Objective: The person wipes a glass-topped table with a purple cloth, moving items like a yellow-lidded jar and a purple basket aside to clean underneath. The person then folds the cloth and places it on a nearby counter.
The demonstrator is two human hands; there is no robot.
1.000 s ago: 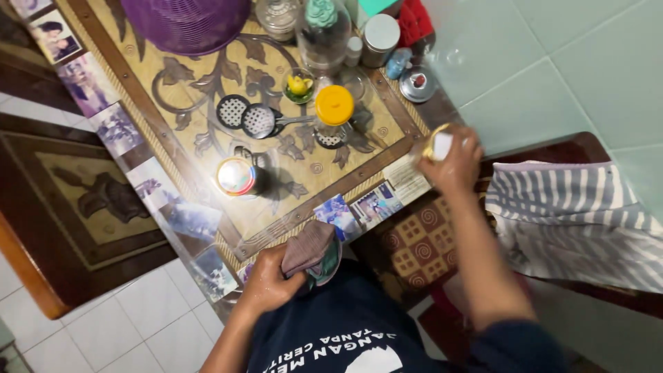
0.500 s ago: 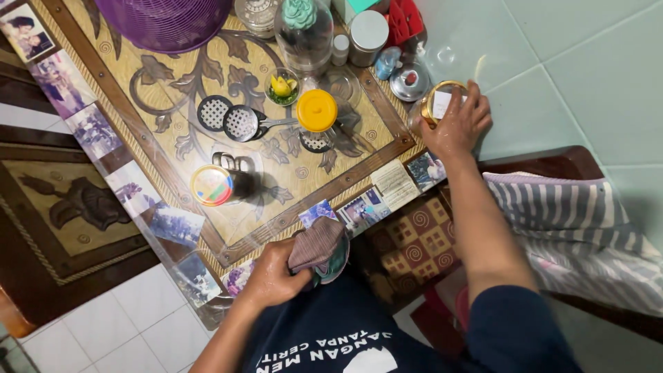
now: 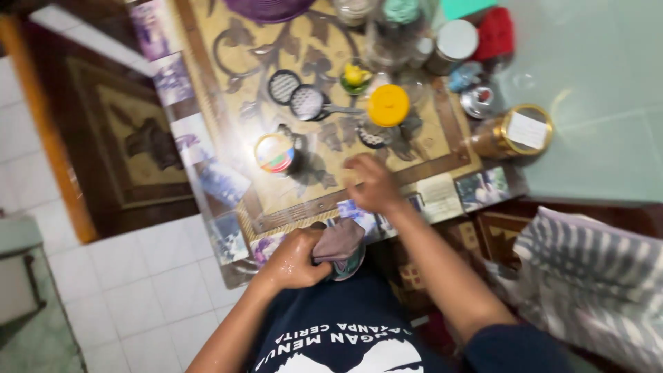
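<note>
Left hand: the left hand [image 3: 293, 261] gripped a folded cloth [image 3: 338, 243] at the near table edge.
Right hand: the right hand [image 3: 369, 183] hovered over the table [image 3: 221, 228], fingers curled, holding nothing visible.
Around: a small tin [image 3: 275, 152] sat left; a yellow-lidded jar [image 3: 387, 106] and strainers [image 3: 295, 95] stood farther.
Far right: a gold jar [image 3: 514, 132] lay on its side.

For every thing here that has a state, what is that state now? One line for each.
Left hand: closed around a folded cloth.
Right hand: empty, over the table.
Gold jar: lying on its side.
Yellow-lidded jar: upright, lid on.
White-lidded jar: upright, closed.
Two strainers: lying flat, side by side.
</note>
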